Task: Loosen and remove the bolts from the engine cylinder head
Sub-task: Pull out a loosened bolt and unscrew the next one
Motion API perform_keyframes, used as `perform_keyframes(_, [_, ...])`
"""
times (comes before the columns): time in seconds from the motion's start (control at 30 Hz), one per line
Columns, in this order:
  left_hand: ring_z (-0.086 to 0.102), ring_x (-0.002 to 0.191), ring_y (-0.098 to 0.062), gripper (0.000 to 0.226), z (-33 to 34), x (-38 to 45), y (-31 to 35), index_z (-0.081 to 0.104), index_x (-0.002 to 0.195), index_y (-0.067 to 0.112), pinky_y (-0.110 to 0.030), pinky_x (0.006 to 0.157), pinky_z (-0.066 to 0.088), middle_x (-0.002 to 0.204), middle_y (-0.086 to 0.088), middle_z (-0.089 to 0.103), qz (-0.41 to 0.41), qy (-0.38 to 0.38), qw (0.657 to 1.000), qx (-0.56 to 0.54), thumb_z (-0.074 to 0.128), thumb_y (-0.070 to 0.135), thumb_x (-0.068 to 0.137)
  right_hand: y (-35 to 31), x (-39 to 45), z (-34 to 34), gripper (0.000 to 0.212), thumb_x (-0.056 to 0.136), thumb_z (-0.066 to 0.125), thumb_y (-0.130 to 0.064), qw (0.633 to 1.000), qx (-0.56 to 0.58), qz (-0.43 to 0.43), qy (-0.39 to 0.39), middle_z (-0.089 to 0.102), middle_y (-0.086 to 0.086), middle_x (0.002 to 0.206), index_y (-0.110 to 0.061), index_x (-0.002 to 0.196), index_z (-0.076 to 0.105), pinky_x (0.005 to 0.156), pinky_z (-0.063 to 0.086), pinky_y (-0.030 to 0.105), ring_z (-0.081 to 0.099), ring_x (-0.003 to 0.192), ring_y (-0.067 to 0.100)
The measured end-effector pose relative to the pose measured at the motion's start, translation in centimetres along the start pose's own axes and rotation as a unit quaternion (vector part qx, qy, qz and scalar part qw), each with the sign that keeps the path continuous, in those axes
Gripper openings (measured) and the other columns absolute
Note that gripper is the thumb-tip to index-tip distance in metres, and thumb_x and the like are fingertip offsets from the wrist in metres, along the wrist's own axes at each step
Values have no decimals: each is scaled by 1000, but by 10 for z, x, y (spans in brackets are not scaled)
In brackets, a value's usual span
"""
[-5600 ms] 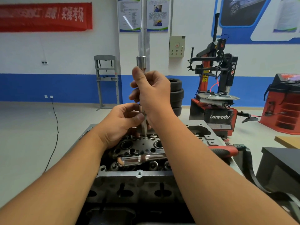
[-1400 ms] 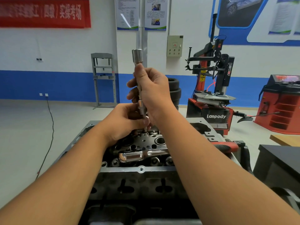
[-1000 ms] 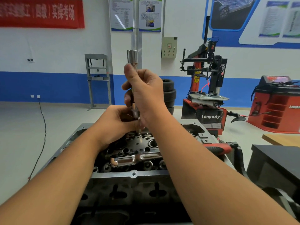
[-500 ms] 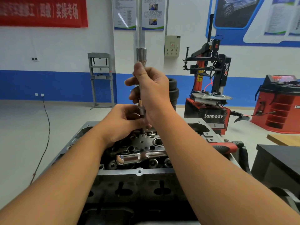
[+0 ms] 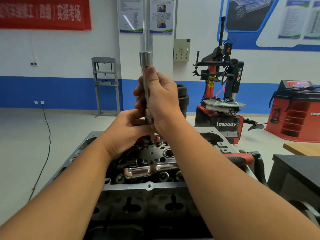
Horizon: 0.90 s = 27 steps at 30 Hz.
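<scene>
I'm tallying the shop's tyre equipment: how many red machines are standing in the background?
2. The Lanpody tyre changer stands right of centre behind the cylinder head; a second red machine stands at the far right edge, partly cut off. More may be outside the view.

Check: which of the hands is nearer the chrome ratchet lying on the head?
Left. The left hand sits low, just above the chrome ratchet; the right hand grips the extension bar higher up.

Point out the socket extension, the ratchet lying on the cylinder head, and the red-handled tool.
socket extension (image 5: 146, 61), head view, on its wide top end above the right thumb.
ratchet (image 5: 138, 172), head view, on its shiny handle.
red-handled tool (image 5: 239, 159), head view, on the red grip.
</scene>
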<state>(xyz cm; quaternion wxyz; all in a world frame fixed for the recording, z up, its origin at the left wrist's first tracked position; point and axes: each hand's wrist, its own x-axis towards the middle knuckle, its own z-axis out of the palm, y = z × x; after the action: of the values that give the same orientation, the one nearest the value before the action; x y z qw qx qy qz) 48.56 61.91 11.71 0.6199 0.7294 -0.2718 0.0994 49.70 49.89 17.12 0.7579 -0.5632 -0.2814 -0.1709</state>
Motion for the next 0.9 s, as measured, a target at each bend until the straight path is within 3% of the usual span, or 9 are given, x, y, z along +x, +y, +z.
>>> perform_keyframes(0.1, [78, 94, -35, 23, 1, -1, 1, 80, 99, 24, -49, 86, 63, 101, -16, 79, 8, 4, 1000, 3, 83, 30, 76, -1, 0, 0, 44, 109, 46, -45, 1000, 8, 6, 11, 68, 5, 67, -11, 88, 65, 46, 47, 27, 54, 47, 19])
perform_keyframes(0.2, [78, 90, -35, 21, 2, -1, 2, 79, 100, 26, -52, 83, 64, 97, -15, 80, 14, 19, 999, 32, 81, 30, 79, -3, -2, -3, 28, 104, 61, -38, 999, 27, 5, 18, 67, 7, 70, -13, 92, 61, 46, 47, 27, 52, 46, 19])
perform_keyframes(0.3, [77, 85, -37, 24, 2, -1, 2, 78, 100, 29, -53, 81, 64, 91, -14, 80, 18, 39, 998, 52, 84, 33, 76, -4, -3, -3, 26, 101, 68, -33, 999, 27, 8, 22, 66, 5, 70, -12, 90, 58, 46, 47, 27, 52, 47, 18])
perform_keyframes(0.4, [78, 87, -35, 25, 2, -2, 3, 79, 100, 29, -41, 73, 65, 95, -12, 80, 9, 30, 999, 23, 84, 31, 75, -5, -1, -1, 34, 107, 55, -38, 1000, 14, 16, 20, 67, 5, 69, -9, 90, 62, 47, 47, 28, 54, 47, 18])
perform_keyframes(0.5, [79, 93, -27, 29, 3, -2, 4, 75, 108, 15, -32, 71, 64, 102, -11, 81, 3, 15, 1000, -9, 78, 23, 80, -4, 0, -1, 42, 109, 47, -43, 1000, 1, 20, 16, 68, 4, 67, -11, 89, 66, 49, 48, 29, 54, 48, 18])
perform_keyframes(0.6, [79, 88, -27, 36, 4, -2, 4, 73, 110, 12, -36, 68, 65, 97, -11, 81, 5, 36, 999, 34, 80, 26, 78, -3, -1, -2, 33, 104, 59, -44, 1000, 2, 20, 17, 68, 4, 67, -13, 92, 63, 49, 48, 27, 53, 48, 18])
perform_keyframes(0.7, [79, 77, -24, 41, 3, -2, 4, 74, 103, 10, -24, 59, 59, 90, -12, 80, 12, 73, 997, 36, 86, 28, 68, -3, -1, -3, 28, 98, 70, -40, 1000, 5, 12, 21, 69, 5, 70, -16, 91, 57, 49, 50, 28, 55, 50, 18])
perform_keyframes(0.83, [78, 83, -24, 33, 1, -2, 3, 80, 99, 20, -29, 60, 60, 97, -12, 81, -6, 31, 999, -30, 86, 29, 68, -6, 0, -1, 30, 106, 57, -37, 1000, -3, 18, 16, 60, 5, 67, -13, 88, 55, 47, 46, 26, 50, 50, 17])
perform_keyframes(0.9, [78, 89, -25, 28, 0, -2, 2, 78, 104, 15, -33, 65, 64, 101, -12, 80, -5, 9, 999, -54, 81, 21, 76, -7, 0, 1, 35, 110, 48, -37, 1000, -10, 22, 1, 57, 6, 67, -10, 88, 55, 47, 44, 26, 47, 51, 17])
